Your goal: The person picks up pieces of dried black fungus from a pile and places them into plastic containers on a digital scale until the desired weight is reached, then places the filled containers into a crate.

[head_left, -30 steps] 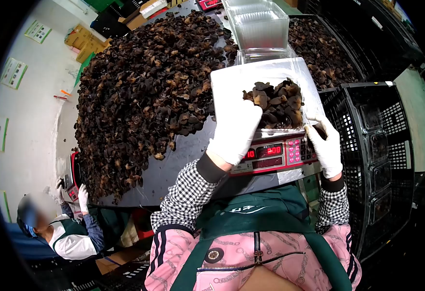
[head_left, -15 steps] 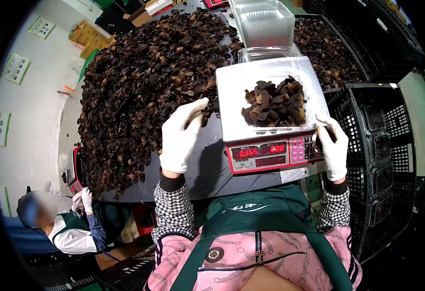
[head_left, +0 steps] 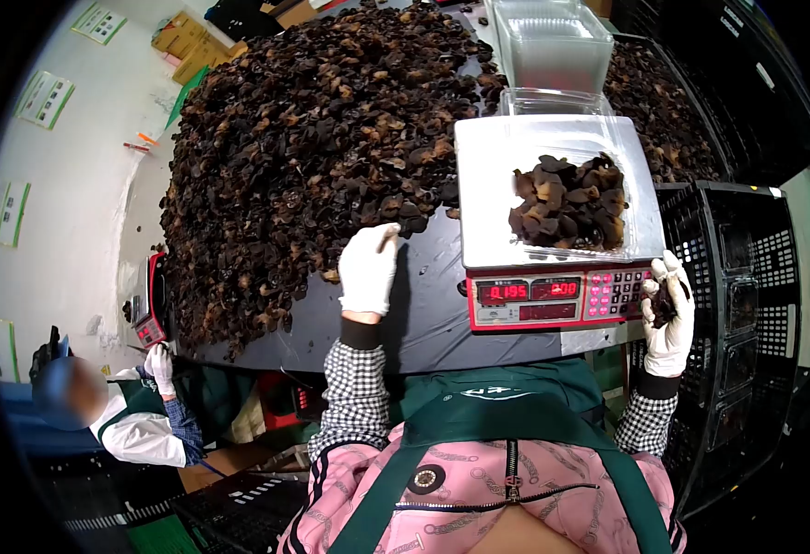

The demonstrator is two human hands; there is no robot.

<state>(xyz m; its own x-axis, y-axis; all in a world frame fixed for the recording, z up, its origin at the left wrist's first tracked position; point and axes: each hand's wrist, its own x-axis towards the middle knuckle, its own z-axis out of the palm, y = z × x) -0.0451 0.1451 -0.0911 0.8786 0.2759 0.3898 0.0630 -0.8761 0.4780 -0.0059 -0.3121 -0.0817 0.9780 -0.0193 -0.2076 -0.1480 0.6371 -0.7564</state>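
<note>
Dark brown wood-ear-like pieces form a large pile (head_left: 313, 148) on the grey table. My left hand (head_left: 369, 270), in a white glove, is at the pile's lower right edge, fingers drawn together; what they hold, if anything, is hidden. A clear plastic tray (head_left: 567, 253) with dark pieces (head_left: 571, 205) in it rests on the white plate of a red scale (head_left: 544, 314) with lit digits. My right hand (head_left: 670, 319), also gloved, is at the scale's right end, its fingers curled around a few dark pieces (head_left: 664, 301).
Stacked clear trays (head_left: 557, 51) stand behind the scale. More dark pieces (head_left: 659, 111) lie at the back right. Black crates (head_left: 737, 305) stand on the right. At lower left, a co-worker (head_left: 137, 415) sits by another red scale (head_left: 150, 314).
My left hand has gone from over the tray to the pile's edge, and its fingers have closed. My right hand has moved slightly down, with dark pieces showing in it. The view has shifted.
</note>
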